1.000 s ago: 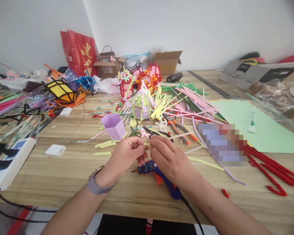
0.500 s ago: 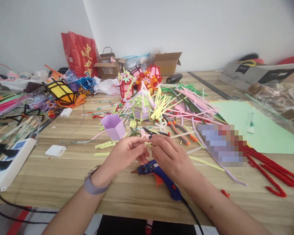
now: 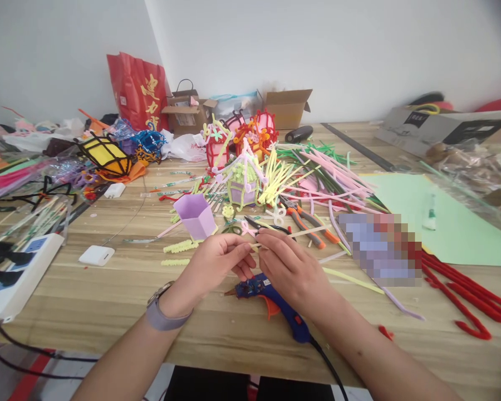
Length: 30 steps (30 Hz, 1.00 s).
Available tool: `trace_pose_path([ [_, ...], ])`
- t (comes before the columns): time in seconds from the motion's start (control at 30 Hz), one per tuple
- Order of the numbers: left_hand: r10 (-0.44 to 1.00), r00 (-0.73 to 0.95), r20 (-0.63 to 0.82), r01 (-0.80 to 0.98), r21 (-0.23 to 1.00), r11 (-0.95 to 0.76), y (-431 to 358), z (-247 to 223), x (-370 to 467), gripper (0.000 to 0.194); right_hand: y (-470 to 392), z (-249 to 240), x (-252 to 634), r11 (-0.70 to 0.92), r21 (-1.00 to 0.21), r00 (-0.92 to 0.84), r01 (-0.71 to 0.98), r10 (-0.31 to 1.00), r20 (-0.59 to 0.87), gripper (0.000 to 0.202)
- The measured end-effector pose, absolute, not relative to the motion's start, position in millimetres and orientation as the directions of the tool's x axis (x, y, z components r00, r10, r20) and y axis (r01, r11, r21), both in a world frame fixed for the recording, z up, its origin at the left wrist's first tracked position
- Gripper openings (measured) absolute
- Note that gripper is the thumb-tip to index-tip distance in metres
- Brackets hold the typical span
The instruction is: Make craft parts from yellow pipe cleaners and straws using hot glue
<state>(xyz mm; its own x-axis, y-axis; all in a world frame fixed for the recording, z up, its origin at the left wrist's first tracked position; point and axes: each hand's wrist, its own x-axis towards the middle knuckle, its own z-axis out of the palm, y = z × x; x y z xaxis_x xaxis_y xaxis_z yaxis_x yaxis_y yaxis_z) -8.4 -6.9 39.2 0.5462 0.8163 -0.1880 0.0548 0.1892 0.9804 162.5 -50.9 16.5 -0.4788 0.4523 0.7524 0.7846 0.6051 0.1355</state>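
Observation:
Between my left hand (image 3: 223, 259) and my right hand (image 3: 294, 270), both closed in a pinch, runs a thin pale stick (image 3: 311, 231). Its free end sticks out to the right past my right hand. A pale yellow bit shows at my left fingertips; the fingers hide most of it. Just below my hands lies a blue hot glue gun (image 3: 290, 314) with an orange trigger. A purple open paper cup (image 3: 194, 216) stands beyond my left hand, near coiled yellow pipe cleaners (image 3: 179, 246). Orange-handled pliers (image 3: 304, 223) and black-bladed scissors (image 3: 271, 225) lie behind my right hand.
A yellow-green and purple lantern (image 3: 242, 184) stands mid-table beside bundled pipe cleaners (image 3: 328, 172). Red pipe cleaners (image 3: 463, 295) and a green sheet (image 3: 463, 223) lie right. A power strip (image 3: 29, 273) sits left; a red bag (image 3: 137, 92) and cardboard boxes (image 3: 286, 108) stand behind.
The hands stay in nearly the same place, with the fingers shifted slightly around the stick. The whole view has moved a little; the things on the table have not moved.

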Motion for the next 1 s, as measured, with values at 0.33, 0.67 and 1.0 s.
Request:
trace_pose_path([
  [0.33, 0.904, 0.422, -0.073, 0.035, 0.997, 0.065, -14, 24, 1, 0.029, -53, 13, 157, 0.519, 0.080, -0.369, 0.851, 0.484, 0.793, 0.013],
  [0.67, 0.851, 0.424, 0.311, 0.541, 0.666, -0.513, -19, 24, -2, 0.024, -51, 10, 158, 0.507, 0.092, -0.403, 0.857, 0.550, 0.731, 0.016],
  [1.0, 0.683, 0.615, 0.395, 0.625, 0.285, -0.727, -19, 22, -4, 0.023, -49, 13, 164, 0.514, 0.034, -0.386, 0.857, 0.598, 0.703, 0.021],
])
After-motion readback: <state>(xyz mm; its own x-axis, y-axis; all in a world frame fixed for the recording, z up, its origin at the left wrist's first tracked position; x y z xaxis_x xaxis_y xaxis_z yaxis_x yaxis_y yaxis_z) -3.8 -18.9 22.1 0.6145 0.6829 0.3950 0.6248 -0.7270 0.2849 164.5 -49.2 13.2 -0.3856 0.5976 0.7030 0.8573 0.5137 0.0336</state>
